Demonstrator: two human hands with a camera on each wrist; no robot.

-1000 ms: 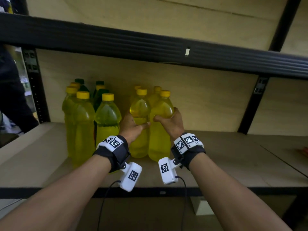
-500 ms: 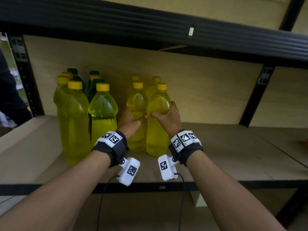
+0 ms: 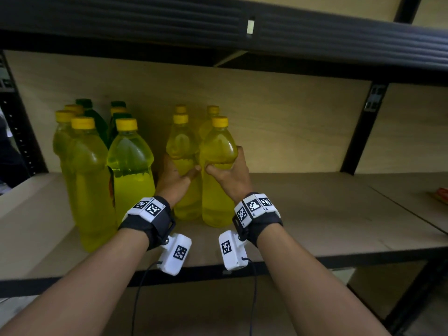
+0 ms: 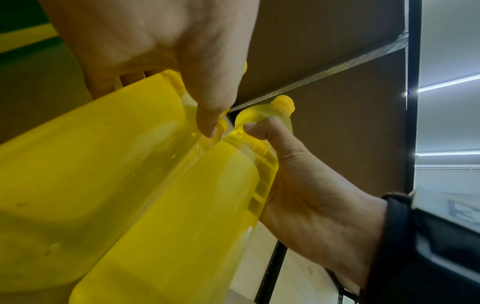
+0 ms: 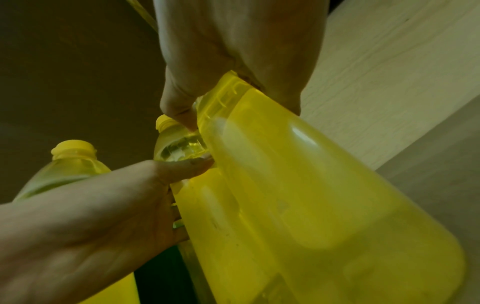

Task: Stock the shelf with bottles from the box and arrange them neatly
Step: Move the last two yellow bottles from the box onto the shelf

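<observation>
Two yellow-capped bottles of yellow liquid stand upright side by side on the wooden shelf board [image 3: 315, 214]. My left hand [image 3: 175, 177] grips the left bottle [image 3: 180, 146] at its waist, thumb across the front. My right hand [image 3: 229, 174] grips the right bottle [image 3: 218, 151] the same way. In the left wrist view, the left hand [image 4: 155, 45] wraps the left bottle [image 4: 78, 164], and the right hand [image 4: 311, 195] holds the right bottle [image 4: 182, 226]. From the right wrist, the right hand [image 5: 233, 51] clasps the right bottle [image 5: 311, 195] beside the left hand [image 5: 91, 216].
Two more yellow bottles [image 3: 212, 111] stand right behind the held pair. A cluster of yellow-capped and green-capped bottles [image 3: 131, 166] fills the shelf's left end. The black upper shelf beam [image 3: 218, 27] runs overhead, with a black post [image 3: 361, 132] at right. An orange item [image 3: 441, 194] lies far right.
The head view has drawn closer to the shelf. Both hands keep their grip on the same two bottles, which stay in about the same spot.
</observation>
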